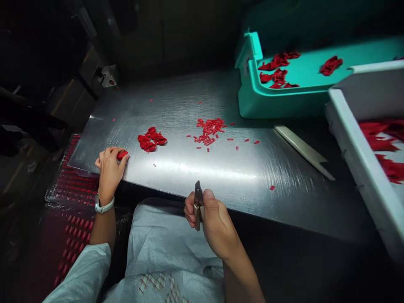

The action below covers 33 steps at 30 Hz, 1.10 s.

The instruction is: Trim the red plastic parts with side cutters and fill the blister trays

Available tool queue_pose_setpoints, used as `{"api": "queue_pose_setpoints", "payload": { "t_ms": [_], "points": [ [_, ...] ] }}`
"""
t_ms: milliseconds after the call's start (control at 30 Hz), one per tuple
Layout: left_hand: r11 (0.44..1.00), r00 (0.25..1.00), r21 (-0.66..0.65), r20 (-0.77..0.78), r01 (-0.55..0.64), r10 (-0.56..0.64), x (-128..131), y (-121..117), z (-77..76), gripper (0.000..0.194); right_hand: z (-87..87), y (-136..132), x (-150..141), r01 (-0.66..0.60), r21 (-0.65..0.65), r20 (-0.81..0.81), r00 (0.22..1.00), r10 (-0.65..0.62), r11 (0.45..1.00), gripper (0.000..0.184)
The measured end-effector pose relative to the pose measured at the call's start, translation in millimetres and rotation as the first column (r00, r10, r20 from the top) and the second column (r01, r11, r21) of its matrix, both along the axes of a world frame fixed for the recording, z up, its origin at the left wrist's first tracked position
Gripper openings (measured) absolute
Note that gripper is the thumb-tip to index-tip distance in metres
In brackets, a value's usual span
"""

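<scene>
At the left end of the metal table (179, 168), my left hand (109, 170) is closed around a small red plastic piece (121, 155), partly hidden by the fingers. My right hand (217, 225) grips a pair of small cutting pliers (198, 198) in front of the table's near edge, jaws pointing up. Whether the jaws are parted I cannot tell. A clump of red moulded pieces (152, 139) lies to the right of my left hand. Farther right is a scattered heap of tiny red offcuts (210, 129).
A green bin (280, 104) with red pieces stands at the back right, beside a white bin (344, 126) also holding red parts. A pale flat strip (301, 149) lies before them. Clear trays (78, 191) with rows of red pieces sit below the table's left end. A white switch box (109, 76) is behind.
</scene>
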<state>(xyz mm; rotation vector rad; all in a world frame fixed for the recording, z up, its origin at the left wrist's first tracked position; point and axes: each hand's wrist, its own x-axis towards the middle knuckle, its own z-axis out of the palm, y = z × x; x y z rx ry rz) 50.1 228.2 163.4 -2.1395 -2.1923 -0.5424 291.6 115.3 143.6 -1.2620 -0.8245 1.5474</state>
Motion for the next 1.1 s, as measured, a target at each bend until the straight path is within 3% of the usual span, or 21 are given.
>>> {"api": "queue_pose_setpoints", "payload": {
  "t_ms": [100,200,367,500,633,700,767,867,967,1033,1100],
  "points": [
    [0.991,0.990,0.032,-0.058,0.130,-0.128,23.6,3.9,4.0,0.030,-0.2,0.5,-1.0,-0.018,-0.005,0.008,1.000,0.018,1.000,0.074],
    [0.954,0.942,-0.066,-0.148,0.293,-0.300,51.7,11.9,9.4,0.034,-6.2,-0.5,0.8,-0.028,0.008,0.018,0.999,0.028,1.000,0.074],
    [0.924,0.895,-0.272,-0.284,0.268,-0.343,78.0,25.9,17.3,0.023,-13.6,-2.6,5.2,-0.012,-0.034,0.031,0.999,0.013,0.999,0.075],
    [0.917,0.914,-0.235,-0.172,0.323,-0.366,77.8,24.3,14.0,0.017,-6.4,-3.2,3.3,-0.011,-0.023,0.056,0.998,0.012,1.000,0.073],
    [0.891,0.898,-0.122,0.114,0.437,-0.425,70.9,15.3,5.1,0.011,-7.6,-3.7,2.1,-0.016,0.028,0.047,0.999,0.015,0.999,0.071],
    [0.849,0.803,-0.042,0.352,0.526,-0.480,68.7,8.6,2.3,0.008,-17.4,-1.8,4.4,-0.017,0.034,0.023,1.000,0.017,0.999,0.070],
    [0.812,0.635,0.023,0.611,0.583,-0.473,70.1,-0.1,0.3,0.007,-30.2,2.7,7.1,-0.058,0.059,-0.022,0.998,0.059,0.997,0.068],
    [0.834,0.379,0.055,0.873,0.549,-0.306,82.8,-16.5,-5.8,0.021,-41.9,11.0,6.9,-0.071,0.124,-0.158,0.983,0.090,0.990,0.057],
    [0.890,0.080,0.058,0.991,0.452,-0.105,103.5,-36.5,-19.1,0.045,-35.3,14.6,2.4,0.036,0.145,-0.286,0.958,0.007,0.989,0.036],
    [0.891,-0.098,0.032,0.995,0.452,0.014,114.7,-50.6,-28.3,0.053,-24.9,13.9,-0.3,0.089,0.150,-0.307,0.951,-0.039,0.985,0.030],
    [0.857,-0.169,0.022,0.983,0.516,0.077,118.7,-62.3,-32.6,0.052,-15.0,12.4,-1.3,0.140,0.164,-0.289,0.953,-0.088,0.977,0.026]
  ]
}}
